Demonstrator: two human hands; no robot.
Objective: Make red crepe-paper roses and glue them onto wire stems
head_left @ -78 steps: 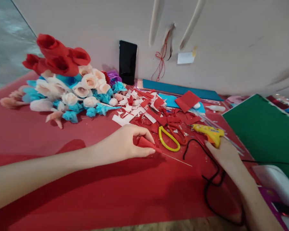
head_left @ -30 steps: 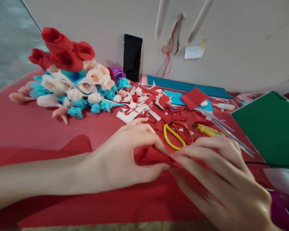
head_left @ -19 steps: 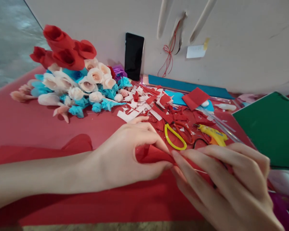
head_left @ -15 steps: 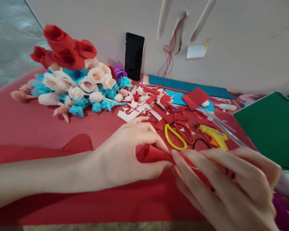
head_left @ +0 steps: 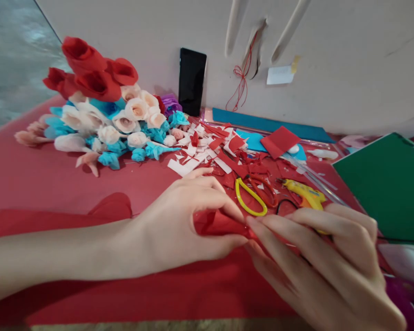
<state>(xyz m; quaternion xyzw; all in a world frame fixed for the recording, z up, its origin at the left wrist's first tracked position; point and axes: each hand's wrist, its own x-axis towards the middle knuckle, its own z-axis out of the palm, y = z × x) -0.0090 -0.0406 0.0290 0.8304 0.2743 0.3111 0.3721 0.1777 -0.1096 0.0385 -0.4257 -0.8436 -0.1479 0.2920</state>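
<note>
Between my two hands is a red paper flower (head_left: 224, 224), its rolled paper curling within the curve of my left hand. My left hand (head_left: 186, 223) pinches its narrow end between thumb and index finger. From the right, my right hand (head_left: 324, 257) brings thumb and fingertips together on that same end, touching the left fingertips. The exact grip point is partly hidden by the fingers. Under both hands lies a large red paper sheet (head_left: 179, 294), and a rounded red paper petal (head_left: 113, 204) rests behind my left forearm.
Yellow-and-red-handled scissors (head_left: 251, 197) and a yellow glue gun (head_left: 305, 192) lie just beyond my hands. Red and white paper scraps (head_left: 210, 147) are heaped behind. Paper flowers (head_left: 103, 110) pile up at the left; a phone (head_left: 192, 82) leans on the wall. A green board (head_left: 386, 184) is at right.
My right hand has turned, its knuckles shifting left while its fingertips stay at the flower's narrow end. My left hand has hardly moved and keeps its pinch.
</note>
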